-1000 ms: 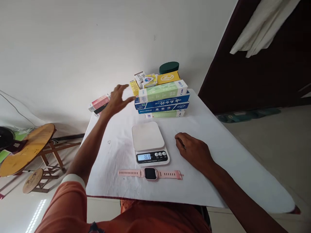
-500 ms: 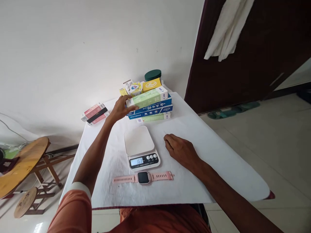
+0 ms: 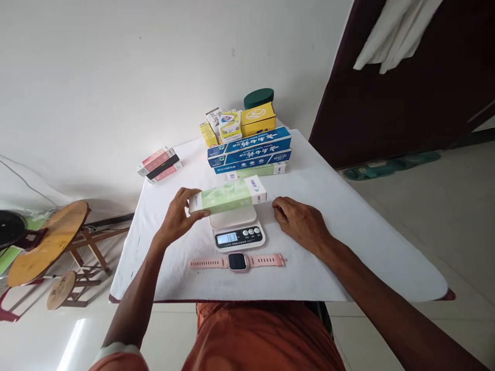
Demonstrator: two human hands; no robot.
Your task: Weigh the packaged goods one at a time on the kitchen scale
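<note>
My left hand (image 3: 178, 215) grips the left end of a long green and white toothpaste box (image 3: 228, 197) between thumb and fingers. The box is held over the white pan of a kitchen scale (image 3: 240, 234), hiding its far part; whether they touch I cannot tell. The scale's display reads 363. To the right of the scale, my right hand (image 3: 299, 220) rests on the cloth with its fingers curled in; anything inside them is hidden. A pink-strapped smartwatch (image 3: 237, 262) lies flat in front of the scale.
Behind the scale are stacked blue toothpaste boxes (image 3: 251, 149) above another green box (image 3: 257, 171). Yellow boxes (image 3: 258, 118) and a green-lidded container (image 3: 259, 97) stand farther back. Pink and black boxes (image 3: 160, 164) lie at the left. A wooden stool (image 3: 62, 288) is beside the table.
My left hand has taken the green toothpaste box off the stack and brought it nearer, over the scale. My right hand stays beside the scale. The camera view has shifted.
</note>
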